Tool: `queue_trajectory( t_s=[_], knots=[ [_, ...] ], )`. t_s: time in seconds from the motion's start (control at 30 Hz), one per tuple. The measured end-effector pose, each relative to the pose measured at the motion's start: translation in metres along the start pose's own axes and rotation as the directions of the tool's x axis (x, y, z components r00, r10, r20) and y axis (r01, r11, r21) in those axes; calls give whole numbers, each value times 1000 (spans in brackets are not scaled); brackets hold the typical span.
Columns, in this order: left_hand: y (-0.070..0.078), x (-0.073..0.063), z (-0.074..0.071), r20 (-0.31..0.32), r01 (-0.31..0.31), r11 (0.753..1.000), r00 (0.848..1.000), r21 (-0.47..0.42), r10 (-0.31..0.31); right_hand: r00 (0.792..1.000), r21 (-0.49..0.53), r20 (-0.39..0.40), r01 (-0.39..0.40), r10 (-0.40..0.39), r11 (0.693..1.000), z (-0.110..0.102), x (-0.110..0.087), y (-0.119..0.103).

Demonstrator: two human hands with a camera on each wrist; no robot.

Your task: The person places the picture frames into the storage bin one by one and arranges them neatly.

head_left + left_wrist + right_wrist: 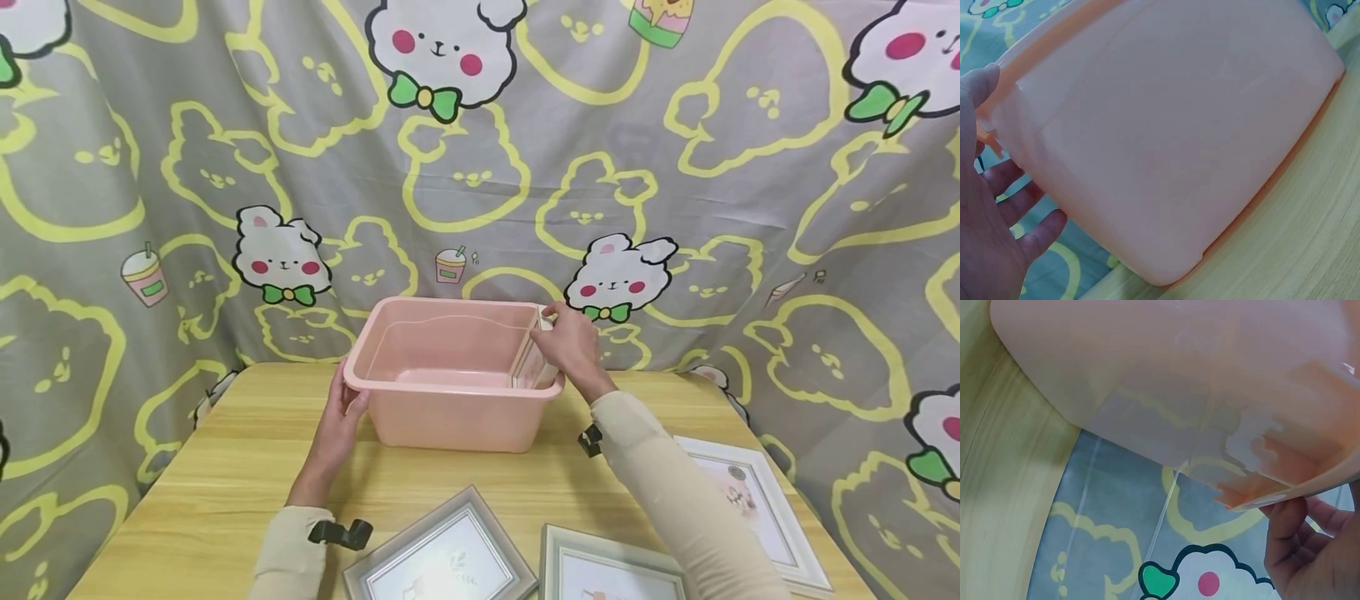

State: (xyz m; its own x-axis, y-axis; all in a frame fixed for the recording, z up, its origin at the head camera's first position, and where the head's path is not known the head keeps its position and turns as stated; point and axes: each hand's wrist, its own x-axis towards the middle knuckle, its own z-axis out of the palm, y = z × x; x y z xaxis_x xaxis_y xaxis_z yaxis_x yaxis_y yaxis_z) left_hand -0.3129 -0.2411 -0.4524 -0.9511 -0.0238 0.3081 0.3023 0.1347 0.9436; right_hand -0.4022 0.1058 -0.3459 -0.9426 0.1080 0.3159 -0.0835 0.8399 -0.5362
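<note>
Beyond grey rectangular picture frame (442, 550), pinching with nearer right hand (576, 343) a pale-edged frame (528, 362), slanting down-left inside pink plastic tub (457, 421); gripping tub's left end with left hand (339, 421).

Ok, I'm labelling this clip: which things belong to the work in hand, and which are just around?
In the job:
pink plastic tub, left hand at its rim
picture frame in the tub, held by the right hand
probably the three other picture frames lying near it

Just around:
wooden table beneath
rabbit-print curtain
black wrist straps
</note>
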Motion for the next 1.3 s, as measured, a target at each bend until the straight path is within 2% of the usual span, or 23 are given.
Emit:
queue_trajectory(
  t_s=[0.17,0.3,0.5,0.7,0.87,1.1,1.3],
  knots=[
    [-1,1,1,0,3,1000,1000,4,-3,1000,-30,0,-2,2,1000,-1,0,-1],
    [-1,1,1,-7,25,1000,1000,2,-25,999,-31,32,-17,18,999,-2,0,-1],
    [0,1,3,1,21,1000,1000,1,-21,996,-33,78,-29,32,999,-5,1,-1],
    [1,0,2,5,18,1000,1000,-8,-18,991,-44,132,18,-12,999,-8,2,-1],
    [0,-3,-1,1,33,999,999,17,-33,980,-75,186,89,-74,993,-10,-5,-4],
    [-1,0,1,18,-36,998,999,-42,37,968,-119,227,141,-111,983,-15,-13,-3],
    [1,1,1,24,-32,999,999,-40,33,944,-102,281,209,-173,973,-19,-19,7]
  ],
)
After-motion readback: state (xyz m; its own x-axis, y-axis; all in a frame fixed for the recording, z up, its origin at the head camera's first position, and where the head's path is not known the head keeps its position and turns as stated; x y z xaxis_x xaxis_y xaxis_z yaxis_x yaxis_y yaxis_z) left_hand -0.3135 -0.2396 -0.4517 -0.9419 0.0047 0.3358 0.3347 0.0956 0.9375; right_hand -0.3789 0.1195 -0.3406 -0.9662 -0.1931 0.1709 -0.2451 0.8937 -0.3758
